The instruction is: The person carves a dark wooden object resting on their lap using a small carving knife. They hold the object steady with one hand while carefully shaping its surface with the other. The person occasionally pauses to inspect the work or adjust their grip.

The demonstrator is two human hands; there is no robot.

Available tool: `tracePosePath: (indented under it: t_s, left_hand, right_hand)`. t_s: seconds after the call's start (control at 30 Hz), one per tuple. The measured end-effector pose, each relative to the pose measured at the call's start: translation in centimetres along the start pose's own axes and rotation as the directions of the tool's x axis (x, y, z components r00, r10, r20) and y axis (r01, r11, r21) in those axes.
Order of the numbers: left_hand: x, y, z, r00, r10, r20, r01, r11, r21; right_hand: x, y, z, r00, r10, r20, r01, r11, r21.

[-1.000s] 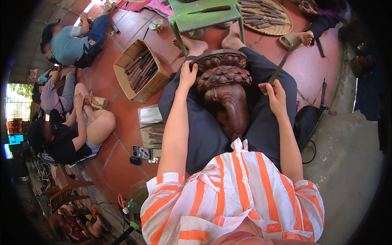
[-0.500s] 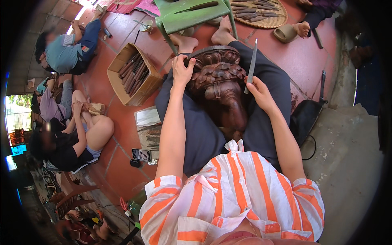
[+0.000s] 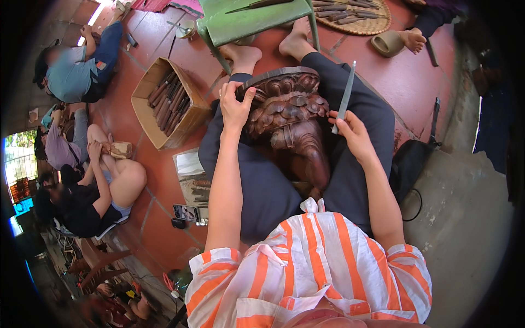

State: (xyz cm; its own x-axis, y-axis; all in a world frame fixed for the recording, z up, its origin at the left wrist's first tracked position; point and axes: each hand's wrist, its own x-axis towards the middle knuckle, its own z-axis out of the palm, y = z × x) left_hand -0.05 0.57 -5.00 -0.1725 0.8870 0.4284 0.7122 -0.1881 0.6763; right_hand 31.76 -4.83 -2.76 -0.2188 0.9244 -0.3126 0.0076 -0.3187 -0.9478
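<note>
1. The dark wooden carving [image 3: 298, 112] sits between the person's thighs [image 3: 262, 183], its round, petalled rim turned away from the body and its curved, trunk-like part toward it. The legs on both sides probably serve as a cradle that keeps so rounded a piece from rolling.
2. At the carving's left edge, the left hand [image 3: 233, 113] has its thumb against the rim and its fingers spread along the outer side, likely to steady it; how firmly they press, I cannot tell.
3. Just beside the carving's right side, the right hand [image 3: 354, 134] pinches a narrow flat metal tool [image 3: 346, 93] near its lower end. The fingers are closed on it, leaving most of its length free and pointing up.
4. Left of the carving, an open cardboard box [image 3: 192, 117] holds dark-handled tools [image 3: 169, 104], seemingly gathered for easy reach.
5. Beyond the carving, a green plastic stool [image 3: 251, 30] carries a dark-handled knife [image 3: 265, 5], perhaps raised off the floor to stay handy.
6. Beyond the carving and to its right, a round woven tray [image 3: 387, 23] keeps more tools together.
</note>
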Motion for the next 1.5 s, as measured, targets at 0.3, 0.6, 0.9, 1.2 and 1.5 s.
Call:
tracePosePath:
  t_s: [0.3,0.6,0.9,1.2,1.5]
  left_hand:
    - [0.8,0.1,0.2,1.0,-0.031,0.004,0.031,0.984,-0.177]
    - [8.0,7.4,0.4,0.91,0.044,0.412,0.301,0.613,-0.731]
    - [10.9,6.4,2.5,0.794,0.014,0.608,0.467,0.625,-0.625]
    - [9.7,6.0,2.5,0.804,-0.063,0.592,0.514,0.574,-0.637]
    - [9.7,6.8,2.4,0.822,-0.106,0.559,0.5,0.605,-0.62]
  right_hand:
    - [1.1,-2.1,0.9,0.983,-0.183,0.006,0.183,0.98,-0.076]
    - [8.0,-7.6,5.9,0.95,-0.138,0.281,0.23,0.917,-0.327]
    - [9.0,-5.6,5.6,0.963,-0.107,0.248,0.184,0.932,-0.312]
    - [8.2,-4.5,5.6,0.952,-0.245,0.182,0.296,0.887,-0.354]
    - [8.4,-4.3,5.6,0.968,-0.183,0.171,0.231,0.919,-0.319]
